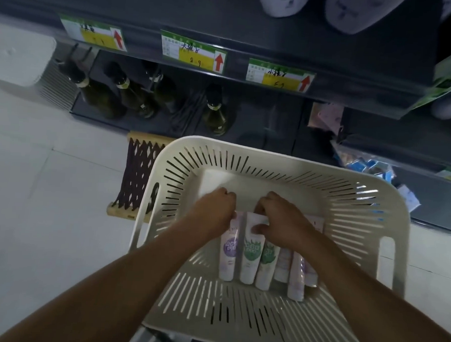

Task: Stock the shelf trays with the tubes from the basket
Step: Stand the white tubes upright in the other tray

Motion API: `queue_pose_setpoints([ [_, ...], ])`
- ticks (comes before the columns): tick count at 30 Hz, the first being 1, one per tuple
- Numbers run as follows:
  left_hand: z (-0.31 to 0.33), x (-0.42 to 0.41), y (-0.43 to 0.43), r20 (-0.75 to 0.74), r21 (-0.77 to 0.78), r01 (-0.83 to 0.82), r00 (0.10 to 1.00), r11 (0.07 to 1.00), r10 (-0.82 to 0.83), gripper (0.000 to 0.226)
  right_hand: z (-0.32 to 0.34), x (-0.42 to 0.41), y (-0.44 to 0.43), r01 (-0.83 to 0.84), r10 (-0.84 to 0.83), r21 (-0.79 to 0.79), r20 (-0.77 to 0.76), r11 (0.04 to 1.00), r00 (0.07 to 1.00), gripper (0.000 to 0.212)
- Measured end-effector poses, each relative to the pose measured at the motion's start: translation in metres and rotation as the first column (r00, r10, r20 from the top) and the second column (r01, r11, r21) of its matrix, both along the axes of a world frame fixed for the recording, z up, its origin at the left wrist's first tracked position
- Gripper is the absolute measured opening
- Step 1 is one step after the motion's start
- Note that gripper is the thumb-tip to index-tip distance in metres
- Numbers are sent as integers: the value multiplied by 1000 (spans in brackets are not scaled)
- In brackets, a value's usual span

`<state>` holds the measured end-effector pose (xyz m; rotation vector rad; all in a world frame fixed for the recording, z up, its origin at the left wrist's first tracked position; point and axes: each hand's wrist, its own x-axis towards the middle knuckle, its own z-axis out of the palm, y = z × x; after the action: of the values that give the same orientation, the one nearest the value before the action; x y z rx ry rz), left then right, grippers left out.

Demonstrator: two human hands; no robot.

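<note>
Tubes (pixel 266 264) are lying side by side in the basket (pixel 233 145), toward its near wall, with their long axes running to its far wall. My hands are both sitting at their far ends. My right hand (pixel 279 220) is pinching the green tube (pixel 251 258). My left hand (pixel 214 209) is covering the purple tube (pixel 229 252), and I cannot tell its grip.

One basket (pixel 388 231) holds at least five tubes (pixel 250 261), while four dark bottles (pixel 217 113) and three price labels (pixel 192 51) are visible.
</note>
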<state>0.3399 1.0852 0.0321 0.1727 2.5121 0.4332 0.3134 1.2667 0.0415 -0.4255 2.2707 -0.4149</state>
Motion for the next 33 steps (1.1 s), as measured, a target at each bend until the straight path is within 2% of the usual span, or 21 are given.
queue_pose_setpoints([
  [3,19,-2,0,41,-3,-10,999,1000,10,10,18,6,3,79,-77,-56,35,995,996,29],
  [5,30,1,2,28,-3,-10,1000,1000,10,14,32,11,5,103,-102,-62,15,993,995,25],
  [7,46,3,6,-29,-32,14,999,999,-15,14,51,14,5,92,-96,-60,-70,994,993,21],
  [10,81,1,12,-113,-101,45,992,994,-57,18,91,15,6,24,-45,-77,-278,997,960,18],
  [17,222,-12,37,-289,-179,133,940,975,-181,33,236,9,33,5,-57,-98,-536,995,843,18],
  [21,322,-23,54,-403,-185,162,887,969,-225,34,329,2,62,51,-82,-66,-630,996,772,13],
  [23,372,-29,63,-475,-180,171,847,969,-238,30,380,0,78,73,-123,-101,-686,992,717,10],
  [25,420,-34,76,-546,-171,194,797,966,-257,30,430,0,97,107,-183,-151,-714,983,675,16],
  [30,527,-51,128,-689,-183,271,651,945,-320,25,526,-2,151,146,-194,-133,-792,980,579,13],
  [33,572,-65,164,-716,-188,302,610,935,-341,22,568,-11,184,185,-223,-140,-790,973,572,10],
])
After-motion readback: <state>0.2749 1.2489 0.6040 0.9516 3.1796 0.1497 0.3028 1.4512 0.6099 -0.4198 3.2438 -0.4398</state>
